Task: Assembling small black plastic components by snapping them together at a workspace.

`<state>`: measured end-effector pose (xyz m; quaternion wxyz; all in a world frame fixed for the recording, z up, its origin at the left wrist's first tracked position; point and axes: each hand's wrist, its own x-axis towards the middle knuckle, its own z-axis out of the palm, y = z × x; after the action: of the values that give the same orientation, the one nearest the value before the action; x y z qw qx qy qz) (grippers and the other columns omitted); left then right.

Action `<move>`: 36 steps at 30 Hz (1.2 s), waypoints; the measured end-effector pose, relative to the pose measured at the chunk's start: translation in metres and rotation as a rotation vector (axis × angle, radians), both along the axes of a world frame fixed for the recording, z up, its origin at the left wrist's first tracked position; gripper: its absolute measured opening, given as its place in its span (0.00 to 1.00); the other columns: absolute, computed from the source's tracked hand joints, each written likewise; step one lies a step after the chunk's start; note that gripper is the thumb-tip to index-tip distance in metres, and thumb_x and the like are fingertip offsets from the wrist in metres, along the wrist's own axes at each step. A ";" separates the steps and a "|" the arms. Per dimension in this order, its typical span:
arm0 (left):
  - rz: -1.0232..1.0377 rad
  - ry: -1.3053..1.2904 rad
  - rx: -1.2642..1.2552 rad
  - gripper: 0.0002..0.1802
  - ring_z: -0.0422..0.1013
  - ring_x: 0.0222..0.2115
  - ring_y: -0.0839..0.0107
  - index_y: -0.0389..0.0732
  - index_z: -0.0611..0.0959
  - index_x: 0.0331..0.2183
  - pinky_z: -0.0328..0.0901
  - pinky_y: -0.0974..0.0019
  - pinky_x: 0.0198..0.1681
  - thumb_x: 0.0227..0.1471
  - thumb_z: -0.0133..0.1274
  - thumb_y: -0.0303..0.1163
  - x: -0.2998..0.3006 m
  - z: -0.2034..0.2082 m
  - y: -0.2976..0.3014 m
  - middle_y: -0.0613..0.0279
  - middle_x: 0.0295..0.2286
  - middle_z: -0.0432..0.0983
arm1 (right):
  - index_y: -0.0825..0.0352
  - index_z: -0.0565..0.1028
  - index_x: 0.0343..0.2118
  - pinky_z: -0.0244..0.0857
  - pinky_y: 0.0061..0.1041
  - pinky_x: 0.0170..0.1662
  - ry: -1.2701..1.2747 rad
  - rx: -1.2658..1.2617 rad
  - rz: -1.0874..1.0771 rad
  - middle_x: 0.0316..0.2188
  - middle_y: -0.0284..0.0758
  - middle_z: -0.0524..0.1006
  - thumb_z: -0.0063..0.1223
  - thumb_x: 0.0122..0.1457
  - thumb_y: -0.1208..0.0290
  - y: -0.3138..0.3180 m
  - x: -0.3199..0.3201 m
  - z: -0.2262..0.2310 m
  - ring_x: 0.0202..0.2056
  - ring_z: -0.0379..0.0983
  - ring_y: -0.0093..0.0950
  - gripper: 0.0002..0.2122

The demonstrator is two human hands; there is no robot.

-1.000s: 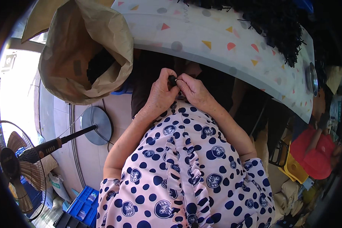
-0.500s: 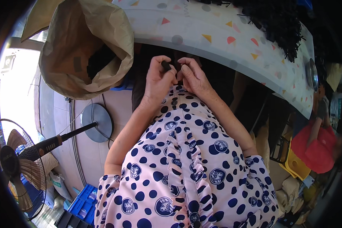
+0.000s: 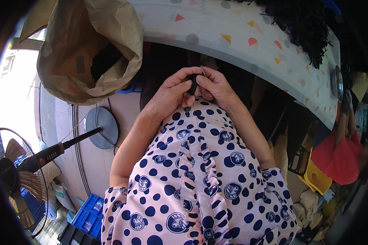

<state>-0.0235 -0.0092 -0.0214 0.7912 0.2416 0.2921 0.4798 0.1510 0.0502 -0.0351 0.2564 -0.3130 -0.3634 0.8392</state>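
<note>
In front of my chest, both hands meet over a small dark black piece [image 3: 193, 84], whose exact kind I cannot make out. My left hand [image 3: 171, 93] pinches it between thumb and fingers. From the other side, my right hand [image 3: 218, 89] closes in with thumb against forefinger, at the piece's edge. A thin, pale sliver of something [image 3: 203, 71] pokes up by the right fingertips, too small to name. On the table [image 3: 216, 47] lies a heap of black strip-like pieces [image 3: 298, 30].
A large open brown paper bag [image 3: 131, 38] with dark contents stands at the left. Below it are a round fan base [image 3: 102, 136] and a fan [image 3: 18, 171]. Blue crates [image 3: 88, 214] sit lower left. At the right, a metal bowl [image 3: 337, 83] and a person in red [image 3: 337, 159].
My hands have come together and slightly lower. The black piece, upright in my left fist before, now sits between both hands' fingertips.
</note>
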 end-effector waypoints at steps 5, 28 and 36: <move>0.054 0.333 0.025 0.17 0.68 0.21 0.81 0.41 0.70 0.51 0.63 0.81 0.24 0.59 0.41 0.24 0.008 0.013 0.004 0.67 0.29 0.71 | 0.66 0.72 0.42 0.46 0.09 0.18 -0.164 0.092 -0.051 0.20 0.21 0.68 0.53 0.60 0.69 0.002 -0.001 0.011 0.15 0.54 0.09 0.10; 0.363 1.002 0.461 0.17 0.72 0.25 0.74 0.39 0.72 0.49 0.68 0.73 0.31 0.56 0.46 0.22 0.021 0.014 0.011 0.55 0.29 0.77 | 0.66 0.65 0.52 0.47 0.12 0.18 -0.215 0.215 -0.067 0.18 0.22 0.63 0.38 0.66 0.65 -0.006 -0.017 0.030 0.17 0.55 0.11 0.15; 0.365 1.138 0.522 0.19 0.75 0.29 0.65 0.37 0.74 0.48 0.68 0.68 0.34 0.52 0.47 0.18 0.022 0.024 0.008 0.51 0.32 0.77 | 0.63 0.67 0.46 0.47 0.13 0.15 -0.087 0.180 -0.105 0.15 0.23 0.62 0.38 0.66 0.69 -0.010 -0.017 0.029 0.13 0.54 0.13 0.10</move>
<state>-0.0013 -0.0016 0.0022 0.3340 0.5888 0.5757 0.4586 0.1342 0.0402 -0.0058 0.3109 -0.3434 -0.4313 0.7742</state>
